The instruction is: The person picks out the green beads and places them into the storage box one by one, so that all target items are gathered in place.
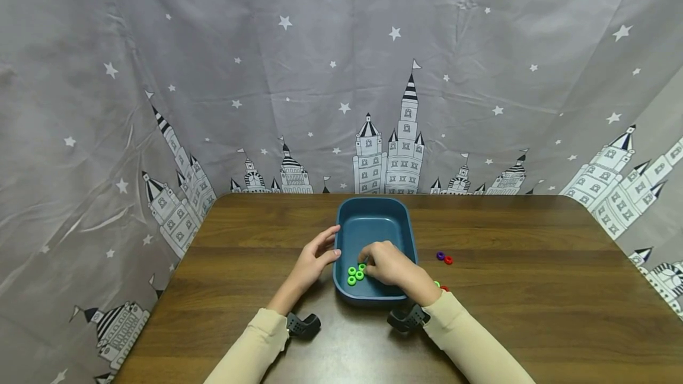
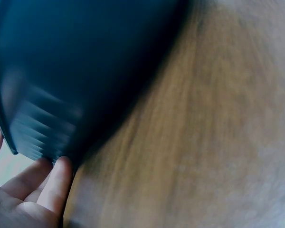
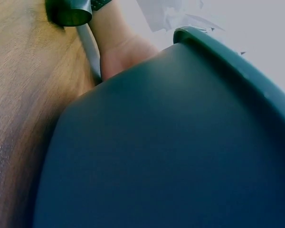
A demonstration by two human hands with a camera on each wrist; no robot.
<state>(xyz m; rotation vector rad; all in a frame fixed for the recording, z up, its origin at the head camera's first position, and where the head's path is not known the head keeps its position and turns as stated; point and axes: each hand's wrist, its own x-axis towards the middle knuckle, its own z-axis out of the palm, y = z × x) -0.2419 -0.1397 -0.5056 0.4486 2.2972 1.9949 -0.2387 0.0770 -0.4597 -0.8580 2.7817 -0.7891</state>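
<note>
A deep blue rectangular bin [image 1: 376,231] stands on the table with several small bright green rings [image 1: 352,280] near its front left corner. My left hand [image 1: 313,256] is at the bin's left side, thumb and fingers spread and loosely bent. In the left wrist view, its fingertips [image 2: 61,166] meet the bin's outer wall [image 2: 52,109]. Inside the bin, my right hand [image 1: 391,262] reaches down with curled fingers. Its thumb and index finger pinch a green ring [image 1: 362,267] close beside the others. The bin's wall [image 3: 147,142] hides those fingers in the right wrist view.
Right of the bin, a purple ring [image 1: 440,256] and a red ring [image 1: 448,260] lie on the wooden table [image 1: 512,313]. Another red ring [image 1: 445,288] and a green ring [image 1: 437,283] show partly behind my right wrist. A grey printed curtain [image 1: 320,76] hangs behind.
</note>
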